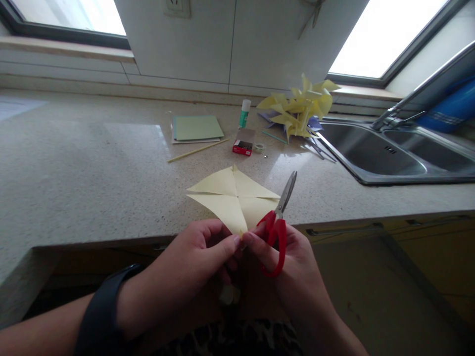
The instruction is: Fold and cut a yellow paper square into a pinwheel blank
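A pale yellow square of paper [222,184], slit in from its corners toward the middle, is held corner-down over the counter's front edge. My left hand [208,252] pinches its near corner between thumb and fingers. From the other side my right hand [293,257] grips the same corner with thumb and forefinger. Red-handled scissors [278,237] hang on the right hand, blades closed and pointing up and away. The fingertips of both hands nearly touch at the corner, and some fingers are hidden beneath the paper.
Behind the paper lie a stick [198,150], a stack of coloured paper [198,127], a glue stick [244,113], a small red box [243,147] and a tape roll [259,147]. Yellow paper pinwheels [306,106] sit at the back right beside a steel sink [371,148].
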Motion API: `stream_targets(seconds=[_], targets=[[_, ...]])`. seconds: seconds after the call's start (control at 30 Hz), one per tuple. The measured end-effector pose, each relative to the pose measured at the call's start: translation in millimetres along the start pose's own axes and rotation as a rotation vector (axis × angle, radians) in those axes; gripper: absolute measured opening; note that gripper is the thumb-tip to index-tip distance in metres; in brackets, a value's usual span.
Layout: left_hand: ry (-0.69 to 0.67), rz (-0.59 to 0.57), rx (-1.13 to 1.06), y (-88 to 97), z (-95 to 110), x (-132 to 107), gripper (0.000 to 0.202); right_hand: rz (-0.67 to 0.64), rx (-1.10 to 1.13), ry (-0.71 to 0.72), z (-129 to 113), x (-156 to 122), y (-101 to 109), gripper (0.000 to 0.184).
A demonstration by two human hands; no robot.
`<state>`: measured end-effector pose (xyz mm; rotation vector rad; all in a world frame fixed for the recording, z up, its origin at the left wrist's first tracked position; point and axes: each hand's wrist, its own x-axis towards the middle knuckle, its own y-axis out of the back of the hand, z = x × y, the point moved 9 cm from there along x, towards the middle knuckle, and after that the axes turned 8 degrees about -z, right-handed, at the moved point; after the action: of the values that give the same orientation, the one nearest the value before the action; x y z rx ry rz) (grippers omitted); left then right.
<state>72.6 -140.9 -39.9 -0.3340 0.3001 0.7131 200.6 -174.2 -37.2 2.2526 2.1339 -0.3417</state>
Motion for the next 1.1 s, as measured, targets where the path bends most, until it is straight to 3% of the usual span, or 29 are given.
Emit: stream_targets(seconds=[0.4, 0.87, 1.1], targets=[[-0.028, -0.030, -0.047, -2.2, -3.5, 0.8, 0.030, -0.023, 0.038, -0.006, 0.0, 2.7, 0.0, 0.026], [-0.009, -0.006, -0.140, -6.4, -10.8, 3.0, 0.034, 0.051, 0.013, 0.025, 1.0, -0.3, 4.4, 0.029], [-0.017, 0.002, -0.006, -3.9, -5.5, -0.8, 0.036, 0.065, -0.011, 0.043, -3.3, -1.1, 3.0, 0.028]])
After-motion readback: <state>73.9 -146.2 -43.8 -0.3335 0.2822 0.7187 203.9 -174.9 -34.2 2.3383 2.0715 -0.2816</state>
